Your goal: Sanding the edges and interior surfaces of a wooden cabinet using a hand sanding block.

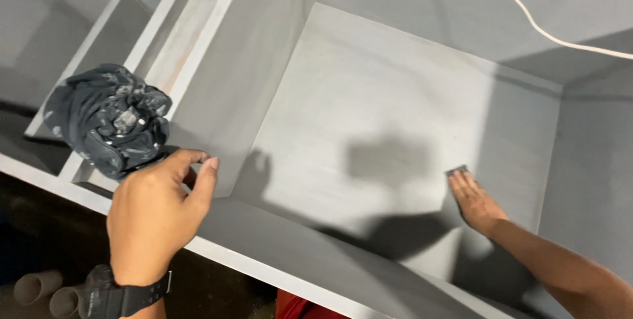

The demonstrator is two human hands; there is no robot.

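Observation:
My right hand (476, 202) reaches down into a large grey-painted cabinet compartment (369, 108) and lies flat on its back panel, fingers pressing a small dark sanding pad (457, 171). My left hand (158, 210), wearing a black wrist watch (122, 296), rests on the cabinet's front edge with fingers loosely curled and nothing in them. A crumpled dark cloth (109, 120) sits on the partition just above my left hand.
Narrow grey compartments (181, 29) lie at the upper left. A white cord (547, 32) runs across the upper right panel. Two short cardboard tubes (49, 291) lie on the dark floor at the lower left.

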